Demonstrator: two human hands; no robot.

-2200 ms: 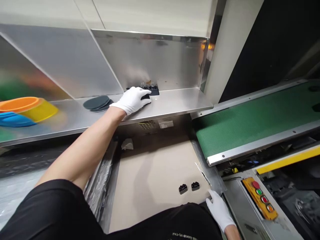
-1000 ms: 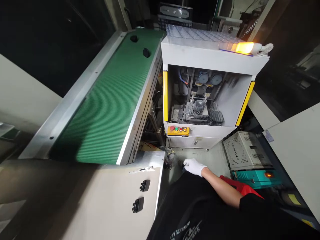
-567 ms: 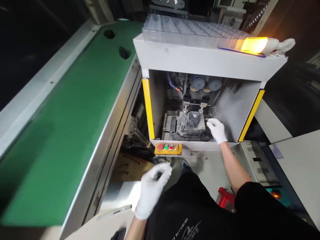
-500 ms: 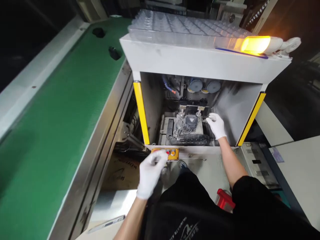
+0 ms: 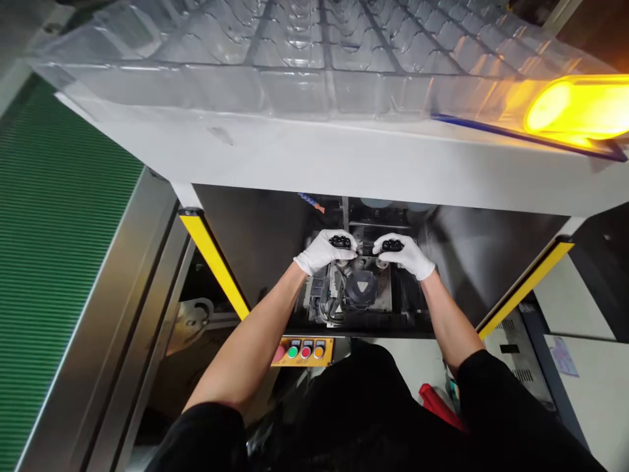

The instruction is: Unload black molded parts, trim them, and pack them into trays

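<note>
Inside the open machine bay, my left hand [image 5: 325, 252], in a white glove, has its fingers wrapped round a black part [image 5: 340, 242]. My right hand [image 5: 405, 255], gloved as well, grips a second black part [image 5: 392, 245] a short way to the right. Both parts are at the upper end of the fixture [image 5: 362, 288], which has a round dark body with a pale triangle and cables at its left. The fingers partly cover the parts and the supports beneath them.
Yellow strips [image 5: 215, 263] edge the bay on both sides. Clear trays [image 5: 295, 85] and a glowing amber lamp [image 5: 580, 108] are on the white housing [image 5: 314, 154]. A button panel [image 5: 312, 352] sits below the bay, and a green conveyor [image 5: 59, 216] runs at left.
My left hand has moved from the button panel into the bay and closed round a black part. My right hand has moved onto the other part. The view has come closer to the machine.
</note>
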